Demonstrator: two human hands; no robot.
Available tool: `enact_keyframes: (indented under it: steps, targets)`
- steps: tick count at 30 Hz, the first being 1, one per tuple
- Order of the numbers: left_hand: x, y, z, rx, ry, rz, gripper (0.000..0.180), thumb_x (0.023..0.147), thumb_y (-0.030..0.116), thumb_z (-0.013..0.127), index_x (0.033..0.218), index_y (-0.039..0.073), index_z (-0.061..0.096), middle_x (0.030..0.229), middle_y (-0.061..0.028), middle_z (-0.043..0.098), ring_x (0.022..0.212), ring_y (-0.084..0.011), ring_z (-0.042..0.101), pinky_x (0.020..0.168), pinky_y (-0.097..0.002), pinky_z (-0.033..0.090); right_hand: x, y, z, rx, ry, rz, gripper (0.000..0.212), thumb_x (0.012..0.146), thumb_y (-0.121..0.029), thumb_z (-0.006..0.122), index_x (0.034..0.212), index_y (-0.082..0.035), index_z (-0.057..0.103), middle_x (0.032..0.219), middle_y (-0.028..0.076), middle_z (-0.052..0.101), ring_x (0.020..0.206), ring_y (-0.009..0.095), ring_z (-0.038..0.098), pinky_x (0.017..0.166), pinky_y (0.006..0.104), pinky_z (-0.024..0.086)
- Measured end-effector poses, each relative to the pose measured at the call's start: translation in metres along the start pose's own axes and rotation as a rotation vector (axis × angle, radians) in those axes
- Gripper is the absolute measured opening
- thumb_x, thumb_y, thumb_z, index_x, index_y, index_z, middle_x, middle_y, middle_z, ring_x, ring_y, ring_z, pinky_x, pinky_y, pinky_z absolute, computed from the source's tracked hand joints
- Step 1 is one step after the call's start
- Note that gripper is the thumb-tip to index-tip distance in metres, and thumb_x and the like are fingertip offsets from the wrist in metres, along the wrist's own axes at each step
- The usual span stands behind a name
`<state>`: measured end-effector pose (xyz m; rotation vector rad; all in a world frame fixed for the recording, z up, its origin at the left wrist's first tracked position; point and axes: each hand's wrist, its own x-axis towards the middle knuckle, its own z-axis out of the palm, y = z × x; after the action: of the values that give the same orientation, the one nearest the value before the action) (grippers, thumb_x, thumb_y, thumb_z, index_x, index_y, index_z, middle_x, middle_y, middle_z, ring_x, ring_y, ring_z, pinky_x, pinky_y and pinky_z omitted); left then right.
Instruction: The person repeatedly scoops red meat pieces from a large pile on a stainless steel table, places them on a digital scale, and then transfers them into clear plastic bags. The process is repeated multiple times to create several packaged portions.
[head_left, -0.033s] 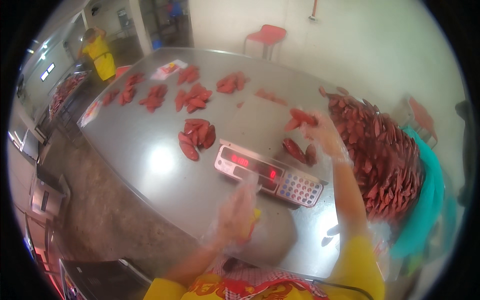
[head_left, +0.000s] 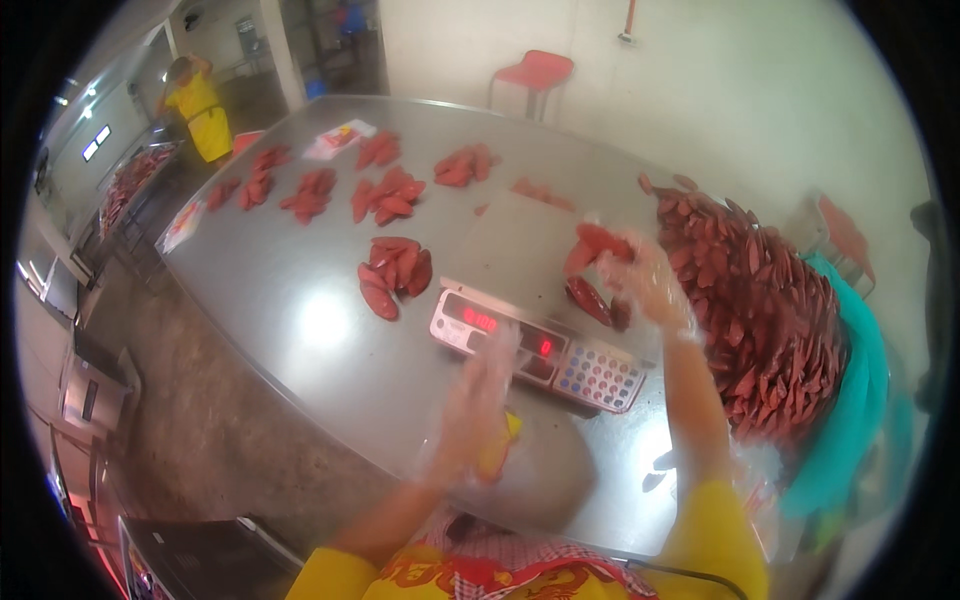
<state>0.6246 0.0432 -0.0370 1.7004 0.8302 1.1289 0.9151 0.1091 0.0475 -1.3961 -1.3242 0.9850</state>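
Note:
My right hand (head_left: 650,285), in a clear plastic glove, grips red sausages (head_left: 600,243) above the far right side of the digital scale (head_left: 535,345). Below that hand, more dark red sausages (head_left: 588,300) lie on the scale's platform. At the near side of the scale is my left hand (head_left: 478,400), also in clear plastic, blurred, its fingers stretched toward the lit red display and partly covering it. Beside the left hand a yellow and red packet (head_left: 497,450) lies on the table, partly hidden.
A large heap of red sausages (head_left: 755,310) covers the right side of the steel table (head_left: 300,260), with teal cloth (head_left: 850,380) along it. Small sausage piles (head_left: 393,275) stand left of the scale. A red stool (head_left: 533,72) and a person in yellow (head_left: 200,110) are farther off.
My left hand has moved forward, closer to the display. My right hand has shifted slightly nearer with the sausages, and the lit reading differs.

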Motion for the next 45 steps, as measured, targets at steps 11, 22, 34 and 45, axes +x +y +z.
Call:
enact_keyframes:
  steps: [11,22,34,45]
  targets:
    - [0.081,-0.01,0.053,-1.284,-0.038,-0.522,0.018,0.104,0.023,0.06,0.109,0.006,0.063,0.11,-0.0122,0.07,0.106,-0.0263,0.068,0.092,-0.0462,0.059,-0.138,0.054,0.046,0.328,-0.016,0.076,0.032,0.093,-0.007,0.069,0.124,-0.001,0.066,0.102,0.001,0.067,0.085,0.011,0.063,0.076,0.0269,0.053]
    - [-0.005,-0.041,-0.039,0.052,0.128,-0.475,0.049,0.105,0.036,0.061,0.137,-0.001,0.058,0.127,-0.0126,0.067,0.11,-0.0209,0.062,0.093,-0.0331,0.054,-0.22,0.115,0.074,0.475,-0.19,0.767,0.04,0.091,-0.017,0.073,0.124,-0.001,0.057,0.098,0.006,0.07,0.078,0.014,0.067,0.064,0.0267,0.054]
    - [-0.064,-0.08,-0.003,-0.467,0.442,-0.561,0.044,0.106,0.039,0.058,0.129,0.002,0.06,0.124,-0.0086,0.062,0.112,-0.0183,0.059,0.095,-0.0333,0.051,-0.152,0.149,0.146,0.34,-0.281,0.585,0.025,0.097,-0.026,0.061,0.095,-0.003,0.07,0.083,0.005,0.068,0.069,0.015,0.064,0.058,0.0287,0.05]
    - [-0.045,-0.007,-0.019,-0.47,0.234,-0.7,0.061,0.108,0.053,0.041,0.144,0.005,0.054,0.126,-0.0091,0.064,0.114,-0.0215,0.061,0.094,-0.0397,0.053,-0.181,0.107,0.116,0.242,0.065,0.541,0.027,0.097,-0.031,0.065,0.1,-0.005,0.07,0.081,0.01,0.068,0.059,0.018,0.063,0.048,0.0302,0.048]
